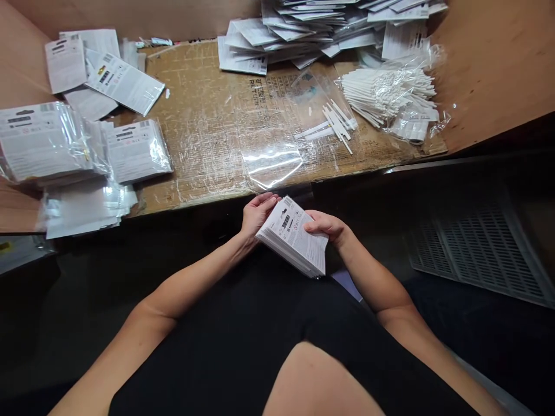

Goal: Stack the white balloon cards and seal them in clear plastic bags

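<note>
Stack of printed cards [295, 240] sits between your hands over your lap, at 6 o'clock from the table [203, 173], long axis running 10 to 4 o'clock. Your left hand [258, 212] cups its 10 o'clock end; your right hand [328, 226] pinches the 2 o'clock edge.

We see both hands holding a stack of printed cards [295, 242] above the lap, just in front of the table [208, 133] edge. Left hand [256, 212] cups the stack's upper left edge; right hand [330, 226] grips its right side. On the table: bagged card bundles [56, 144] at left, loose cards [303, 29] heaped at the back, white sticks [385, 92] in clear plastic at right, a few sticks [336, 124] lying loose beside them.
</note>
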Available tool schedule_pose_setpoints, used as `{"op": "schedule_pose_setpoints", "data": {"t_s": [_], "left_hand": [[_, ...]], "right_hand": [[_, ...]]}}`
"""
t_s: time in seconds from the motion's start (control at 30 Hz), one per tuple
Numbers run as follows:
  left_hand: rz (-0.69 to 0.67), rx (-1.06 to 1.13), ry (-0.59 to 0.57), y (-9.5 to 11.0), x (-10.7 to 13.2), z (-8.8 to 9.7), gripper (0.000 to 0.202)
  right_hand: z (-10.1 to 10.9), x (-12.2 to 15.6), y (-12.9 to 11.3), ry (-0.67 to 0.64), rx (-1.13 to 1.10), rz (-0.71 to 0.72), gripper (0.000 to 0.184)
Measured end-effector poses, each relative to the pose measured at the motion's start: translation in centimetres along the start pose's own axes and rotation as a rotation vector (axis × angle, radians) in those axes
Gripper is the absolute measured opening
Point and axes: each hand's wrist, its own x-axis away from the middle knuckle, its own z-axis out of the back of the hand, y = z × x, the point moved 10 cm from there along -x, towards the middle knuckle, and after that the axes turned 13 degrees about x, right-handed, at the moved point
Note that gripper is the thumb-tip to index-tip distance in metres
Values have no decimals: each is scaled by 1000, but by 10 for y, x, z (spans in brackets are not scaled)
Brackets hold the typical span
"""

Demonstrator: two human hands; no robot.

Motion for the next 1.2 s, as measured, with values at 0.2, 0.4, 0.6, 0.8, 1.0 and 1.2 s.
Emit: {"op": "schedule_pose_setpoints", "data": {"t_s": [0.2,0.4,0.6,0.8,1.0,1.2], "left_hand": [[-38,-55,-60,1,5,-6,52],[77,-104,-179,4,17,-23,57],[94,-216,-231,11,25,-23,58],[45,-251,-207,11,29,-11,57],[91,-143,-82,1,33,-2,54],[-64,-92,-111,9,39,-11,43]], "right_hand": [[-15,-9,7,-169,3,-55,57],[1,-8,11,-146,94,-173,58],[22,3,11,-39,172,-247,60],[49,24,-6,258,197,-170,61],[49,43,-30,538,408,-12,63],[21,51,-50,687,580,122,62]]}}
